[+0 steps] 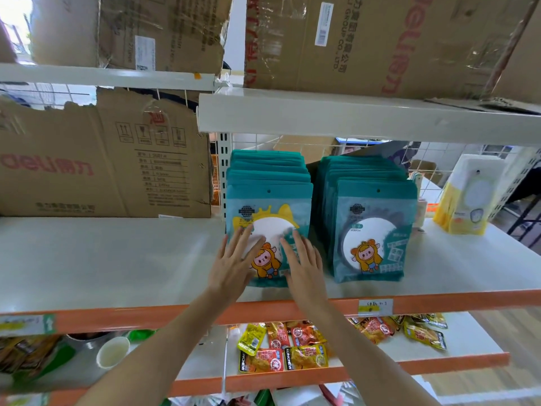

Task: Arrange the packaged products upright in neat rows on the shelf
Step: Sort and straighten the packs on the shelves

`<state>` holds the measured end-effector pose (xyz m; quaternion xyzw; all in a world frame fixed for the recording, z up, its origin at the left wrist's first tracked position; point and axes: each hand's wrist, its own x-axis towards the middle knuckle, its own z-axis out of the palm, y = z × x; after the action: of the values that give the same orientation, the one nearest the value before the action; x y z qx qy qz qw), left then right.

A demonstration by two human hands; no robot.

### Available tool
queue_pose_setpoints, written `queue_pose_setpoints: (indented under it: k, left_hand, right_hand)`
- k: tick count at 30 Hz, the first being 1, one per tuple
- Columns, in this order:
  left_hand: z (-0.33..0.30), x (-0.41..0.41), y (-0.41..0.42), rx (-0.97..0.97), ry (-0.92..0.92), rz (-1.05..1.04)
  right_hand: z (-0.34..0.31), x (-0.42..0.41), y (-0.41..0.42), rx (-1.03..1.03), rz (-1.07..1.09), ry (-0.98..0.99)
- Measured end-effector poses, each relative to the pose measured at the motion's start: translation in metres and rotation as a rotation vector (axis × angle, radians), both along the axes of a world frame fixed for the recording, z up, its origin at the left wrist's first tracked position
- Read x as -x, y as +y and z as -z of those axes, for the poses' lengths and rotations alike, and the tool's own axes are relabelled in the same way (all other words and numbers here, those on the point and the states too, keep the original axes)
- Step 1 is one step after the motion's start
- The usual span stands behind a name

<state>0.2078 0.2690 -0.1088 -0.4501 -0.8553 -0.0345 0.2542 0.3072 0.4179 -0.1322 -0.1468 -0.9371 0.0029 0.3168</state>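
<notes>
Teal mirror packets (268, 200), printed with an orange cartoon figure, stood upright in two rows on the white shelf (117, 259). Left hand (234, 265) and right hand (303, 265) pressed the left row's front packet, fingers straight and spread.

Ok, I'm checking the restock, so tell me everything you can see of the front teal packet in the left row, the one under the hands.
The front teal packet is a flat glossy pouch, plastic by the look, with a hang hole near its top edge, a white disc and a cartoon figure in an orange costume. It stands upright on the white shelf, at the front of its row. The left hand and the right hand lie flat against its face, fingers straight. A second teal row stands to its right.
</notes>
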Motion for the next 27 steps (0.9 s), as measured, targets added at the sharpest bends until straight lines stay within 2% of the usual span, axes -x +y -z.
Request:
queue_pose_setpoints:
  k: [3, 10, 17, 20, 23, 27]
  left_hand:
    - [-0.003, 0.009, 0.006, 0.098, 0.024, -0.066]
    - [0.000, 0.010, 0.014, 0.148, 0.038, -0.156]
    - [0.004, 0.008, 0.011, 0.066, 0.000, -0.090]
    - [0.001, 0.001, 0.010, 0.039, -0.084, -0.086]
    - [-0.004, -0.006, 0.013, -0.080, -0.160, -0.078]
    - [-0.013, -0.018, 0.014, -0.206, -0.300, -0.058]
  right_hand:
    - [-0.007, 0.006, 0.003, -0.053, 0.022, -0.078]
    - [-0.014, 0.020, 0.005, -0.104, 0.081, -0.139]
    - [-0.014, 0.016, 0.008, -0.058, 0.063, -0.213]
    - [-0.019, 0.010, 0.007, 0.039, 0.021, -0.258]
    - [-0.032, 0.003, 0.008, 0.101, -0.075, -0.287]
    - [-0.053, -0.001, 0.004, 0.213, -0.113, -0.193]
